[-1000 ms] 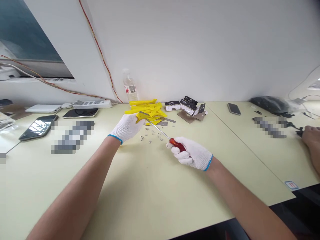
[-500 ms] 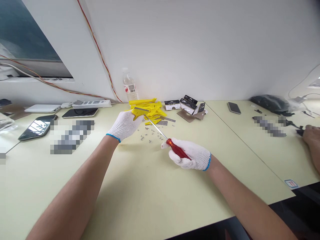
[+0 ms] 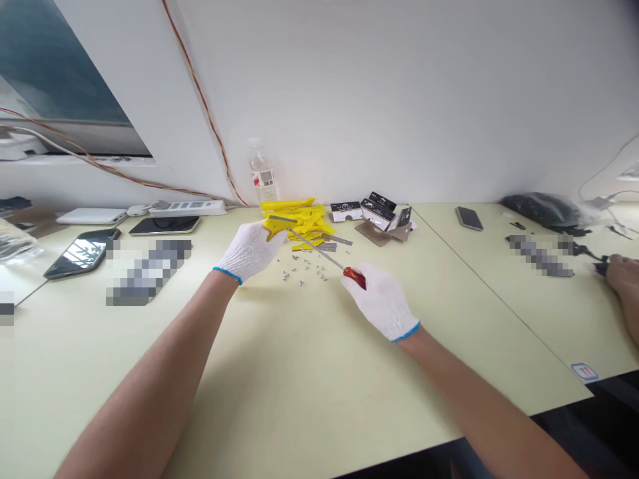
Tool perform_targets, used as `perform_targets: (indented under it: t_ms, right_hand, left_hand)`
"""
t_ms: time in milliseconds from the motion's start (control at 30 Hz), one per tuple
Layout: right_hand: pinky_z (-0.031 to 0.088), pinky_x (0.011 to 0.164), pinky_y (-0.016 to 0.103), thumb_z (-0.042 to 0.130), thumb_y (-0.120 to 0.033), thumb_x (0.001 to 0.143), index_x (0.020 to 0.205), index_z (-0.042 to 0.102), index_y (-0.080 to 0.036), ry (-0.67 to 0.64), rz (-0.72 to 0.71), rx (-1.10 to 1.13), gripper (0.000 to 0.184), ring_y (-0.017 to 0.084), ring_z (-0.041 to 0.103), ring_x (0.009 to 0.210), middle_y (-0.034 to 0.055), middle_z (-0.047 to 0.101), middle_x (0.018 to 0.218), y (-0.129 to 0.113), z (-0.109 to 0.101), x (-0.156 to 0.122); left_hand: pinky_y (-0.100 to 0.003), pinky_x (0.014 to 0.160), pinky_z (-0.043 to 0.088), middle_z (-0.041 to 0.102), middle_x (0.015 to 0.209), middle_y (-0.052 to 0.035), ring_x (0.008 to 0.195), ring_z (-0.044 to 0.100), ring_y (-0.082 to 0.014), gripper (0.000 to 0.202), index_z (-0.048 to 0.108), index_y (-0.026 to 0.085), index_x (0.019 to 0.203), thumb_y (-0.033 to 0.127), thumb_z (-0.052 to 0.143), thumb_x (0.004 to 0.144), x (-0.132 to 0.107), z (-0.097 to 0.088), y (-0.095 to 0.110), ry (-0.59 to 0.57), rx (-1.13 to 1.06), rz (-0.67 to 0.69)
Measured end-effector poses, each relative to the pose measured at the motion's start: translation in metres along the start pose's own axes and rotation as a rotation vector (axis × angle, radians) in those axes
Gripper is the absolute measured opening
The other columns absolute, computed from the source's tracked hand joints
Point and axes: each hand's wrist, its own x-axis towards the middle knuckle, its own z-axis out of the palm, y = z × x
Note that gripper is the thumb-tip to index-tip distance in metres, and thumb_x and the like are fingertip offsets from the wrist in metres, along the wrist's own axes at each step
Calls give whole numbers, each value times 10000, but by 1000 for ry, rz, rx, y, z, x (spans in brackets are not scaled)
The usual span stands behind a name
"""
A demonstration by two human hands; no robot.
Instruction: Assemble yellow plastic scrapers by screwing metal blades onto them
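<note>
My left hand [image 3: 249, 251], in a white glove, is closed on a yellow plastic piece with a grey metal blade [image 3: 277, 225], held just above the table. My right hand [image 3: 382, 303], also gloved, grips the red handle of a screwdriver [image 3: 322, 252]; its shaft points up and left, with the tip at the yellow piece. Behind the left hand lies a pile of yellow plastic pieces [image 3: 303, 217]. Several small screws [image 3: 304, 271] are scattered on the table between my hands.
A plastic bottle [image 3: 263, 178] stands by the wall. Small black-and-white boxes [image 3: 372, 211] lie right of the pile. Phones [image 3: 82, 252] and a power strip [image 3: 188, 207] lie at the left. Another person's hand [image 3: 622, 277] rests at the far right, near a phone [image 3: 468, 217].
My left hand has lifted the yellow piece off the pile edge. My right hand has turned over the handle and pushed the screwdriver forward to the piece.
</note>
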Motion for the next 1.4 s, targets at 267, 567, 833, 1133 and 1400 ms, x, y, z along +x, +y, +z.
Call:
perform_targets:
  t_ms: [267, 567, 833, 1133, 1400]
  right_hand:
    - [280, 444, 59, 350, -602, 1061, 1076, 651, -201, -388, 520, -14, 502, -25, 454, 486, 61, 663, 848, -28, -14, -6]
    - [385, 474, 114, -116, -530, 1074, 1096, 708, -84, -219, 4, -422, 937, 178, 689, 980, 86, 668, 902, 9, -16, 9]
    - [342, 461, 73, 354, -621, 1072, 953, 710, -130, -258, 149, -437, 618, 33, 544, 537, 80, 617, 675, -16, -14, -1]
    - [403, 541, 83, 154, -673, 1087, 841, 688, -124, 70, 108, -516, 804, 4, 564, 563, 87, 622, 684, -38, -12, -12]
    - [438, 543, 148, 86, -715, 1071, 663, 600, -148, 71, -56, -673, 867, 94, 688, 763, 127, 590, 644, -76, -118, -27]
  left_hand:
    - [-297, 677, 419, 711, 813, -65, 725, 639, -202, 298, 678, 196, 831, 399, 489, 939, 3, 9, -8, -9, 77, 116]
    - [-316, 685, 451, 725, 816, -83, 722, 646, -225, 319, 667, 211, 813, 415, 464, 949, 3, 15, -14, -33, 98, 77]
    - [-334, 721, 502, 712, 732, -90, 733, 678, -261, 307, 709, 217, 786, 423, 529, 923, 3, 18, -8, -36, 84, 67]
    - [-343, 739, 499, 717, 759, -96, 765, 686, -266, 285, 689, 198, 752, 373, 554, 931, 4, 16, -11, -3, 76, 91]
    - [-321, 651, 443, 703, 740, -82, 663, 611, -213, 277, 636, 207, 729, 366, 534, 932, 1, 19, -5, -9, 45, 100]
